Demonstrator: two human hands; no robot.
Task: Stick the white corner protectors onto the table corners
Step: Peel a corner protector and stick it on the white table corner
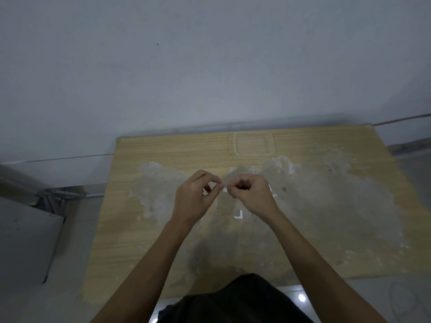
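Above the middle of the wooden table [149,229], seen from the head camera, both hands are raised close together with their fingertips almost meeting. A small white corner protector [225,189] is pinched between them: the left hand [194,201] has its fingers curled, thumb and forefinger closed on the left edge of the piece, and the right hand [250,194] is likewise curled, its fingertips nipped on the right edge. How much of the piece is covered by the fingers cannot be told. A second white protector [239,215], an L-shaped piece, is seen lying flat on the tabletop just below the hands and apart from them. A further white fragment [273,194] is glimpsed on the table just beside the right hand, mostly hidden by it. The tabletop is marked by a broad pale, worn patch [326,201] across its middle, and a faint rounded-square outline [254,143] is seen near its far edge. The far edge of the table is set against a grey wall [210,66]. A grey panel [25,241] is seen to the left of the table, well apart from the hands.
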